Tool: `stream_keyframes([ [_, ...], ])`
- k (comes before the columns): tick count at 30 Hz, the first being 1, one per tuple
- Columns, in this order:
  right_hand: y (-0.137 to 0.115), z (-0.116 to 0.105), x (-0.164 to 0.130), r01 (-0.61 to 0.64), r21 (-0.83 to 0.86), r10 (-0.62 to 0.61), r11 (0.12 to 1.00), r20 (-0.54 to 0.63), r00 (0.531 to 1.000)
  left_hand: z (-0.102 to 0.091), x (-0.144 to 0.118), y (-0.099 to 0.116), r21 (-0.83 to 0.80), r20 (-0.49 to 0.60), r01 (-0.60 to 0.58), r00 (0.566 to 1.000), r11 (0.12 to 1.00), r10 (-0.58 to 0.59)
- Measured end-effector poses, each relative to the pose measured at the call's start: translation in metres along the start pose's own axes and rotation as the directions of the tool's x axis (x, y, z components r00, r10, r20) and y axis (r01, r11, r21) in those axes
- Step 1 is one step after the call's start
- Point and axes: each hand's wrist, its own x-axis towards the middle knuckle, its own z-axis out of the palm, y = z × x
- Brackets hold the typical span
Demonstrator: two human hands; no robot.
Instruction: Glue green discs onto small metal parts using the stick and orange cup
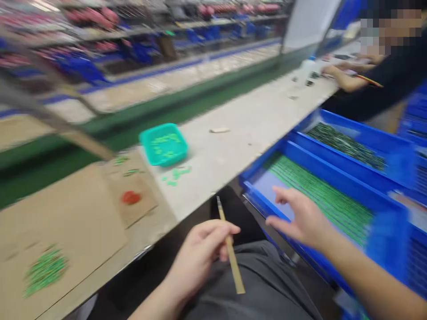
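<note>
Bamboo-coloured and slim, a stick is pinched between the thumb and fingers of the left hand, low over the lap at about 6 o'clock in the view; its darker tip is pointed up toward 12 o'clock. At 3 o'clock from it the right hand is held with fingers spread apart and nothing gripped, over the near rim of a blue bin in which rows of green strips are packed; whether the rim is touched cannot be told through the blur. A second blue bin with darker strips is set just behind, toward 1 o'clock. On the pale worktable a teal tray of small green pieces is seen at 10 o'clock of the left hand, with loose green pieces just beside it. Brown cardboard with a red spot is laid at 9 o'clock. Another person's hands are rested on the table at 2 o'clock, well apart
</note>
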Motion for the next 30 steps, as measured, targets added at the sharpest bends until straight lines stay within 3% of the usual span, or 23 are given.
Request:
stream_keyframes([
  [1, -0.027, 0.018, 0.014, 0.216, 0.141, -0.204, 0.966, -0.1, 0.974, 0.005, -0.006, 0.006, -0.074, 0.014, 0.0, 1.0, 0.997, 0.002],
  [3, -0.079, 0.044, 0.038, 0.476, 0.295, -0.402, 0.828, -0.279, 0.872, 0.016, -0.012, 0.014, -0.105, -0.004, -0.086, 0.996, 0.991, 0.086],
  [5, -0.121, 0.057, 0.055, 0.544, 0.375, -0.426, 0.75, -0.355, 0.832, 0.02, -0.019, 0.018, -0.071, -0.046, -0.179, 0.983, 0.981, 0.176],
  [8, -0.153, 0.068, 0.075, 0.532, 0.477, -0.429, 0.699, -0.315, 0.847, 0.005, -0.043, 0.018, -0.02, -0.133, -0.268, 0.955, 0.963, 0.263],
  [10, -0.158, 0.078, 0.089, 0.497, 0.52, -0.425, 0.695, -0.26, 0.867, -0.018, -0.063, 0.015, 0.057, -0.2, -0.276, 0.938, 0.959, 0.282],
  [13, -0.152, 0.103, 0.12, 0.421, 0.498, -0.376, 0.758, -0.194, 0.906, -0.062, -0.088, 0.007, 0.254, -0.34, -0.17, 0.906, 0.952, 0.252],
  [16, -0.143, 0.135, 0.162, 0.36, 0.419, -0.336, 0.834, -0.133, 0.933, -0.105, -0.102, -0.001, 0.37, -0.439, -0.092, 0.86, 0.925, 0.261],
  [19, -0.143, 0.166, 0.198, 0.343, 0.352, -0.339, 0.871, -0.074, 0.938, -0.137, -0.109, -0.002, 0.413, -0.502, -0.065, 0.816, 0.908, 0.286],
  [24, -0.162, 0.201, 0.219, 0.352, 0.295, -0.371, 0.888, 0.01, 0.928, -0.158, -0.114, 0.012, 0.415, -0.555, -0.036, 0.782, 0.909, 0.285],
  [27, -0.168, 0.203, 0.22, 0.35, 0.281, -0.368, 0.894, 0.012, 0.93, -0.165, -0.114, 0.013, 0.408, -0.563, -0.009, 0.785, 0.913, 0.259],
  [30, -0.165, 0.198, 0.225, 0.332, 0.262, -0.347, 0.906, 0.013, 0.938, -0.177, -0.114, -0.001, 0.385, -0.561, 0.011, 0.797, 0.923, 0.224],
])
